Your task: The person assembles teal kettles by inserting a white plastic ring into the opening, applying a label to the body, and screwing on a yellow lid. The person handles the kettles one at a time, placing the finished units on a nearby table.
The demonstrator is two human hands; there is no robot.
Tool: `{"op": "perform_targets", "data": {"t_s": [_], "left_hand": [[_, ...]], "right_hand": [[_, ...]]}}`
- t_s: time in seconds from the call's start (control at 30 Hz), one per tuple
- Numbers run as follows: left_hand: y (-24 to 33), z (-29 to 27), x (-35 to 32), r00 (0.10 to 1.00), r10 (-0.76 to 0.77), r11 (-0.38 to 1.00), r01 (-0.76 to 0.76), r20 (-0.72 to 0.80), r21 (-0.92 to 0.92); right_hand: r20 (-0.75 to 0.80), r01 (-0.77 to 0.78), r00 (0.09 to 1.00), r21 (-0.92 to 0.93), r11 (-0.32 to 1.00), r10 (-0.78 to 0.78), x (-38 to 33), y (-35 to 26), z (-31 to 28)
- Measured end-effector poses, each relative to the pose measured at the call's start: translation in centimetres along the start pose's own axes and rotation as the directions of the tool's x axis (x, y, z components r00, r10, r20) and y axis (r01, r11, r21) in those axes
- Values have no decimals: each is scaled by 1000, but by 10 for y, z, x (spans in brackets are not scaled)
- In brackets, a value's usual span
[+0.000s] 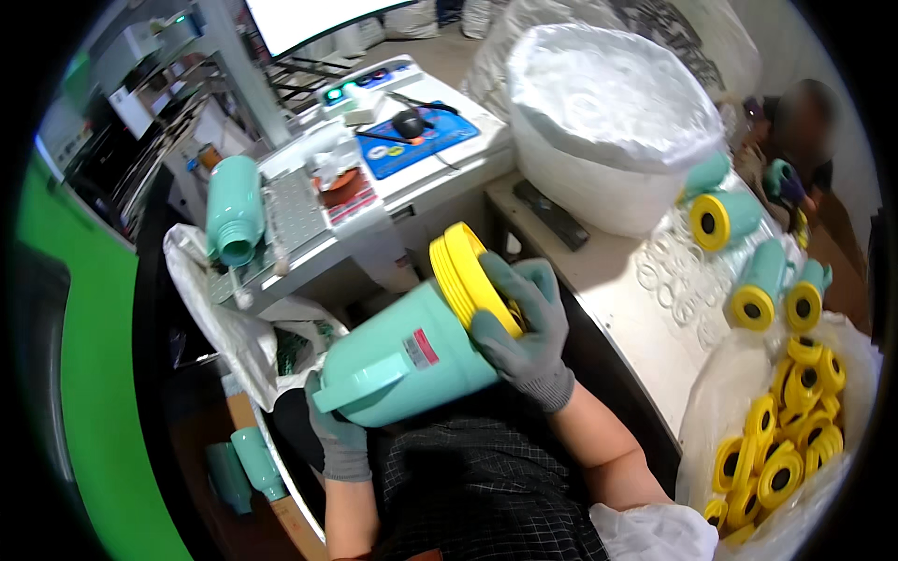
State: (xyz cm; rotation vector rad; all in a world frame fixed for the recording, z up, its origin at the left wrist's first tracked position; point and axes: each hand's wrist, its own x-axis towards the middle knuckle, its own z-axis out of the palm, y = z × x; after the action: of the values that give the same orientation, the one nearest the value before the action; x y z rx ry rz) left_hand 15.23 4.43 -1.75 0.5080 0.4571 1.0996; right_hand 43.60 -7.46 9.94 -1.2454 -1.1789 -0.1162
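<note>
Two gloved hands on mint-green jug (412, 360) held over lap: left hand (339, 432) clamped at handle, right hand (526, 323) gripping yellow ring (468, 276); best pressed evenly, squarely seated.

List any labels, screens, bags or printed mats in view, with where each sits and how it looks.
Sticker: small red-and-white rectangle on the mint jug body.
Screen: bright white panel, top edge.
Mat: blue rectangle on the white machine top.
Bag: clear plastic, lower right, holding yellow rings.
</note>
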Motion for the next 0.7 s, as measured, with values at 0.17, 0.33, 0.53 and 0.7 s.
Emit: {"op": "perform_targets", "data": {"t_s": [0.17, 0.33, 0.53, 0.7], "left_hand": [[-6, -20, -8, 991, -134, 984, 132, -6, -123], [-14, -16, -14, 995, 88, 856, -99, 46, 508], [-6, -21, -20, 873, 470, 328, -310, 130, 893], [7, -17, -17, 853, 519, 522, -373, 62, 767]], "right_hand": [[159, 183, 971, -6, 983, -180, -24, 0, -6], [189, 60, 981, -58, 997, -48, -34, -7, -11], [173, -12, 985, -18, 1000, 15, -39, -15, -7], [80, -143, 988, 141, 980, 133, -56, 1, -6]]}}
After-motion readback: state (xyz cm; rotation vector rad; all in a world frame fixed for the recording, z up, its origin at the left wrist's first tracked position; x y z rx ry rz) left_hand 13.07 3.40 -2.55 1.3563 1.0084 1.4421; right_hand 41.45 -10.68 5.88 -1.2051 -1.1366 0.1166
